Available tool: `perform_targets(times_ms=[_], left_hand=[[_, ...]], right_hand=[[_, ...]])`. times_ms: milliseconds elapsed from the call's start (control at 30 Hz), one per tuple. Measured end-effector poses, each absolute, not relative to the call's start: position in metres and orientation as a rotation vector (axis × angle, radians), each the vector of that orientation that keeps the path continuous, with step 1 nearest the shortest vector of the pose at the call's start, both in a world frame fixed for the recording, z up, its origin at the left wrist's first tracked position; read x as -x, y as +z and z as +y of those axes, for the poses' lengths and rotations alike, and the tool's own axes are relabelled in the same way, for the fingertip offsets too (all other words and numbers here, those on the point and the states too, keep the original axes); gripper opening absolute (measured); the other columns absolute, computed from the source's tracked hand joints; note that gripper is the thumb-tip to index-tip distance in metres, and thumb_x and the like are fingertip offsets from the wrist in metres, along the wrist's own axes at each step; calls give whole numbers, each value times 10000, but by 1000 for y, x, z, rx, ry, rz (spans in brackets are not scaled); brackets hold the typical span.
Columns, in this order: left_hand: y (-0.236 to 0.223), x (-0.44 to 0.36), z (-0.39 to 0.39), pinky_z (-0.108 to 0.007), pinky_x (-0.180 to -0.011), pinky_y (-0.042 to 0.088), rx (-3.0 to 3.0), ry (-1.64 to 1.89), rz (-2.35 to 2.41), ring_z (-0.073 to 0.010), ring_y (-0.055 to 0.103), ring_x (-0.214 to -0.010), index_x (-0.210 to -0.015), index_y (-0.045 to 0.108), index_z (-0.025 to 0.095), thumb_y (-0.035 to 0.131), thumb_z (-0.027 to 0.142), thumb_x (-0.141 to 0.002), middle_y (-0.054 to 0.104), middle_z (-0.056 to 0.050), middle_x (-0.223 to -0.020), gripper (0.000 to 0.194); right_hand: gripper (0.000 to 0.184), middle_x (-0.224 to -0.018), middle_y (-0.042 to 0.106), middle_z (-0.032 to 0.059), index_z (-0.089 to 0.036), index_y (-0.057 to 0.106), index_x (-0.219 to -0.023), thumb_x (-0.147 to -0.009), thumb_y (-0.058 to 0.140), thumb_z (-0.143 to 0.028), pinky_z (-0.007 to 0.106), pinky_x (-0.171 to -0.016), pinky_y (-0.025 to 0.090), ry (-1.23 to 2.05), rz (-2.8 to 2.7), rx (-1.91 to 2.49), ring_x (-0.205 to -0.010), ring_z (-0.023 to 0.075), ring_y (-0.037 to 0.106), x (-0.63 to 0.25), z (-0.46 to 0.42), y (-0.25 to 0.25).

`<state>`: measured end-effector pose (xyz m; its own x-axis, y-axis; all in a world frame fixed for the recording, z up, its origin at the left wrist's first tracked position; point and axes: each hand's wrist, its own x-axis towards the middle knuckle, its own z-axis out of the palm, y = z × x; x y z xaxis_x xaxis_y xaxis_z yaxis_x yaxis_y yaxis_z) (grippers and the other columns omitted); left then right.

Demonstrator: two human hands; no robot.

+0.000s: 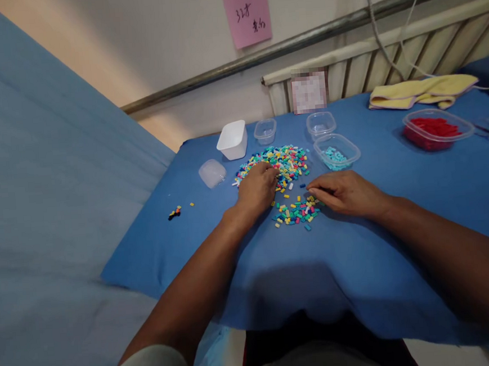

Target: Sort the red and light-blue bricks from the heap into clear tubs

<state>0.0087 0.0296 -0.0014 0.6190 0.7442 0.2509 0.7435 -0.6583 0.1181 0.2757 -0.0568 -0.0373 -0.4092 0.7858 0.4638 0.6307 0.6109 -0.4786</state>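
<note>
A large pile of small multicoloured plastic pieces [287, 160] lies on the blue-covered table. My left hand [256, 186] rests at the pile's near left side, its fingers curled down among the pieces; their tips are partly hidden. To the right, my right hand [343, 191] is closed in a pinch, thumb against fingers, and what is between them is too small to make out. A dark blue piece [303, 186] lies just left of those fingertips. Below both hands spreads a smaller group of mixed pieces [294, 213].
Behind the pile stand a white tub [233, 141] and clear containers [264, 130], one holding light-blue pieces [334, 157]. A container of red pieces [434, 128] and a yellow cloth [423, 91] are at right. A translucent lid [212, 173] and a few loose pieces [174, 212] lie left.
</note>
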Motion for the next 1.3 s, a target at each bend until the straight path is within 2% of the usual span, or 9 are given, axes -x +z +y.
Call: perform_targets(times_ms=[167, 300, 433, 533, 600, 733, 833, 967, 1300], left_hand=[[-8, -6, 53, -475, -1116, 560, -2900, 438, 861, -294, 702, -1229, -1143, 808, 191, 570, 222, -1088, 775, -133, -1256, 246], [-4, 8, 63, -438, -1056, 587, -2840, 421, 890, -263, 717, -1145, -1065, 800, 205, 576, 199, -1081, 773, -113, -1138, 225], [0, 22, 62, -429, -1058, 586, -2797, 417, 965, -248, 718, -1123, -1121, 799, 207, 589, 225, -1091, 777, -99, -1121, 213], [0, 20, 60, -445, -1125, 569, -2790, 485, 963, -248, 716, -1213, -1185, 795, 192, 567, 244, -1112, 786, -116, -1231, 246], [-1, 12, 58, -479, -1236, 506, -2814, 521, 923, -262, 659, -1397, -1311, 768, 182, 539, 293, -1136, 735, -147, -1449, 308], [-3, -9, 52, -509, -1405, 274, -2868, 200, 737, -286, 340, -1711, -1652, 539, 162, 444, 465, -1178, 410, -167, -1808, 571], [-4, -16, 47, -490, -1434, 164, -2833, -4, 745, -280, 206, -1758, -1756, 382, 166, 372, 559, -1182, 283, -144, -1865, 696], [-2, -3, 44, -485, -1440, 105, -2831, -64, 809, -276, 169, -1767, -1782, 331, 183, 325, 632, -1172, 225, -130, -1881, 757], [0, 15, 40, -531, -1441, 138, -2792, -60, 912, -320, 137, -1769, -1796, 259, 167, 312, 735, -1137, 209, -155, -1879, 871]], right_hand=[[332, -1058, 864, 79, -186, 824, -1114, -1132, 547, -368, 378, -852, 610, 332, -2147, 1146, -937, 242, 819, -277, -56, -37], [304, -1045, 865, 73, -196, 832, -1108, -1121, 569, -348, 360, -836, 613, 307, -2151, 1122, -923, 234, 820, -278, -55, -36], [292, -1033, 866, 70, -199, 831, -1118, -1118, 582, -350, 360, -823, 622, 316, -2140, 1132, -911, 232, 823, -278, -55, -37], [278, -1024, 868, 65, -205, 829, -1111, -1115, 589, -346, 350, -790, 627, 345, -2123, 1160, -882, 222, 821, -278, -56, -36], [263, -1019, 869, 60, -219, 830, -1092, -1109, 598, -339, 337, -778, 628, 349, -2119, 1161, -875, 217, 821, -278, -57, -34], [242, -1029, 868, 54, -227, 823, -1093, -1104, 601, -322, 335, -787, 624, 320, -2132, 1163, -887, 215, 820, -277, -59, -31], [238, -1017, 863, 50, -225, 817, -1093, -1107, 600, -325, 337, -768, 611, 322, -2133, 1181, -881, 216, 815, -277, -60, -31], [238, -1008, 858, 48, -219, 810, -1097, -1117, 593, -315, 335, -797, 607, 340, -2130, 1166, -886, 208, 809, -276, -60, -32], [206, -1069, 862, 60, -226, 796, -1145, -1118, 604, -294, 342, -812, 617, 326, -2117, 1164, -934, 214, 811, -270, -56, -33]])
